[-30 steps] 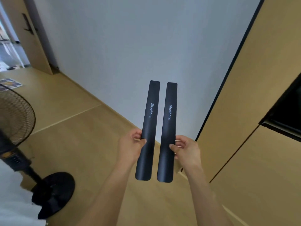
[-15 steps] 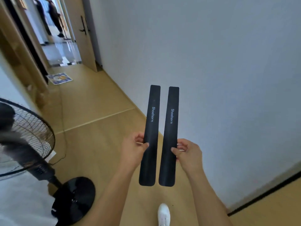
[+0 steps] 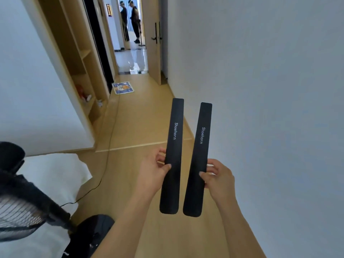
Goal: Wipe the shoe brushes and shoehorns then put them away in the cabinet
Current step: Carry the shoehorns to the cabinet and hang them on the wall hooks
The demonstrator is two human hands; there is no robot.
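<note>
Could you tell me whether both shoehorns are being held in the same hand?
No, the left hand pinches the left shoehorn and the right hand pinches the right shoehorn, one each, side by side.

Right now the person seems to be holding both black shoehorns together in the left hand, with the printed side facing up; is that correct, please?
Not quite: each hand holds one. The left hand pinches the left shoehorn, and the right hand pinches the right shoehorn. The printed sides do face up, as the head view shows.
</note>
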